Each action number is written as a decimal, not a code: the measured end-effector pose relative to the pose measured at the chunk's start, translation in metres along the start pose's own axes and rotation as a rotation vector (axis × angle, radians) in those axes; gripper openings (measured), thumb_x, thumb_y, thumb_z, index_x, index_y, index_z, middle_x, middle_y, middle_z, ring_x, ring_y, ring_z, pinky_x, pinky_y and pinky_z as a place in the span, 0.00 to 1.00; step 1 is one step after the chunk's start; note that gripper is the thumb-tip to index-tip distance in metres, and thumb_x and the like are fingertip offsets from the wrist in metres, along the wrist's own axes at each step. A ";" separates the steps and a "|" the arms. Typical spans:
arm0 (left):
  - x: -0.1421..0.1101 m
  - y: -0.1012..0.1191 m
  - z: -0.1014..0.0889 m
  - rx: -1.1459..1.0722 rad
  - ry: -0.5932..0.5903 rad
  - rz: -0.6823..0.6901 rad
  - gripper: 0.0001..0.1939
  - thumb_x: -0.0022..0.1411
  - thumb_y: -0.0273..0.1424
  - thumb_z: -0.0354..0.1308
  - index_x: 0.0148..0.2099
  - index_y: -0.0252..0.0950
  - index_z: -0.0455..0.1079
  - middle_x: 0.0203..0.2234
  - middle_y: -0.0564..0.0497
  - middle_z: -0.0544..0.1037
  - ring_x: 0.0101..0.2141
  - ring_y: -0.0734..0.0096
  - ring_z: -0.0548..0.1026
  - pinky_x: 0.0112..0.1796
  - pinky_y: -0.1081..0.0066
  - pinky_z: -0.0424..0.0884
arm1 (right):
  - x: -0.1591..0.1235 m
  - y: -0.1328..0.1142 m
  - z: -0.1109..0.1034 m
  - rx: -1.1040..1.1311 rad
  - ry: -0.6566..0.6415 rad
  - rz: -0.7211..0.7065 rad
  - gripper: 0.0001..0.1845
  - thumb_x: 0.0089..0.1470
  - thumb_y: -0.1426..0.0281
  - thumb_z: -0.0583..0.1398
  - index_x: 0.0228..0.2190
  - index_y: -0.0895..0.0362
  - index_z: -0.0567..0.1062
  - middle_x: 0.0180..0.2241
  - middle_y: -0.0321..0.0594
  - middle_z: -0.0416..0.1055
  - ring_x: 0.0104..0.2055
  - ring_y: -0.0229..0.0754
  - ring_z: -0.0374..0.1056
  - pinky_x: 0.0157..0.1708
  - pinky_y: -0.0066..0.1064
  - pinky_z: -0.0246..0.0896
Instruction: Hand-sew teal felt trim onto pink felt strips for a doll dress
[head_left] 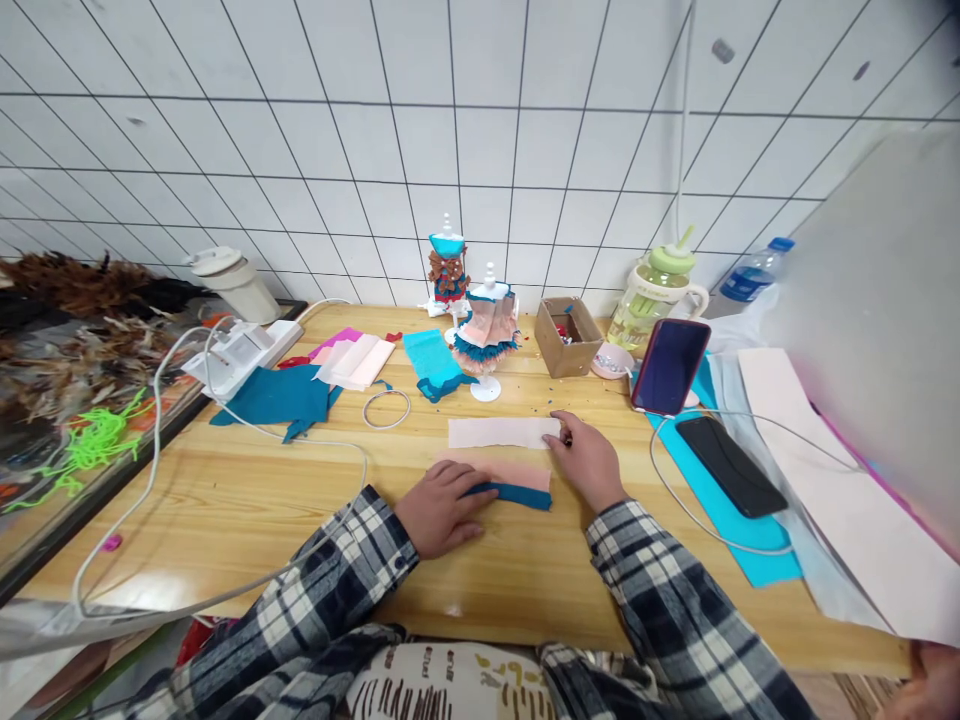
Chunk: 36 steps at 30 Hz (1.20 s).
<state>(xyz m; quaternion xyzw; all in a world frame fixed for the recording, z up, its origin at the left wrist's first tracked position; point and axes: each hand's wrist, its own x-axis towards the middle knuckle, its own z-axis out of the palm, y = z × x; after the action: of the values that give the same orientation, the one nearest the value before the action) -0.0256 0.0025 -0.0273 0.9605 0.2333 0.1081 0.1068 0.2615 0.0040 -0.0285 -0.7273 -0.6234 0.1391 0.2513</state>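
A pale pink paper strip (499, 432) lies crosswise in the middle of the wooden table. My right hand (589, 462) pinches its right end between thumb and fingers. Nearer to me are a peach strip (521, 472) and a dark blue strip (525, 495), the blue along the peach one's near edge. Across their left part rests my left hand (442, 508), palm down with its fingers stretched out, hiding their left ends. Just beyond the strips stands a small white dress form (487, 290) wearing a ruffled peach and blue paper dress.
Behind is a second dressed form (448, 265). A cardboard box (574, 355) and a propped phone (670, 368) stand right, near a black phone (731, 467). Left lie folded blue paper (274, 397), a bangle-like ring (386, 409) and a white cable (156, 440). Part of another person's skin shows lower right.
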 end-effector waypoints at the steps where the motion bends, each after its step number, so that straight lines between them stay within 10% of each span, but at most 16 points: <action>1: 0.000 0.003 0.003 -0.007 -0.014 0.011 0.24 0.64 0.43 0.52 0.60 0.42 0.66 0.55 0.45 0.72 0.52 0.56 0.67 0.54 0.55 0.57 | 0.001 0.002 -0.001 -0.027 0.020 -0.017 0.21 0.57 0.62 0.58 0.51 0.53 0.71 0.35 0.38 0.73 0.39 0.44 0.68 0.37 0.32 0.58; 8: -0.009 0.007 0.001 0.028 0.225 -0.046 0.15 0.64 0.26 0.47 0.33 0.44 0.75 0.44 0.53 0.78 0.48 0.63 0.69 0.55 0.53 0.54 | -0.018 0.036 -0.015 -0.193 0.028 -0.200 0.17 0.59 0.63 0.56 0.47 0.54 0.74 0.47 0.44 0.72 0.48 0.50 0.63 0.49 0.40 0.55; 14: -0.002 0.034 -0.009 0.067 0.110 -0.452 0.19 0.63 0.41 0.53 0.52 0.38 0.70 0.45 0.43 0.76 0.43 0.56 0.71 0.43 0.56 0.64 | -0.042 0.051 -0.024 -0.220 0.042 -0.062 0.10 0.55 0.61 0.59 0.36 0.53 0.75 0.37 0.42 0.74 0.41 0.50 0.65 0.41 0.38 0.56; 22: 0.023 0.021 -0.025 0.046 -0.049 -0.050 0.26 0.62 0.28 0.52 0.61 0.52 0.63 0.58 0.51 0.69 0.58 0.56 0.62 0.56 0.51 0.53 | -0.053 0.030 -0.025 0.030 0.071 -0.066 0.08 0.61 0.64 0.52 0.36 0.54 0.67 0.35 0.40 0.76 0.37 0.45 0.71 0.35 0.33 0.59; 28: 0.020 0.048 -0.029 0.212 -0.055 -0.410 0.26 0.60 0.51 0.56 0.50 0.37 0.73 0.37 0.43 0.77 0.40 0.54 0.71 0.42 0.54 0.65 | -0.047 -0.003 -0.029 0.019 0.047 -0.196 0.15 0.63 0.65 0.50 0.48 0.57 0.65 0.40 0.45 0.74 0.40 0.46 0.71 0.39 0.36 0.63; 36: 0.004 0.026 -0.006 0.215 0.000 -0.043 0.22 0.68 0.29 0.48 0.63 0.47 0.60 0.59 0.52 0.70 0.59 0.63 0.63 0.62 0.48 0.31 | -0.037 -0.046 -0.007 -0.047 -0.227 -0.501 0.18 0.66 0.68 0.49 0.54 0.55 0.67 0.45 0.45 0.72 0.47 0.46 0.66 0.48 0.38 0.62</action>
<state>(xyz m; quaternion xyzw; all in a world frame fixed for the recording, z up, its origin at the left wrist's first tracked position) -0.0124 -0.0168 -0.0145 0.9611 0.2641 0.0802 0.0052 0.2195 -0.0290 -0.0016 -0.5360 -0.8109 0.1386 0.1895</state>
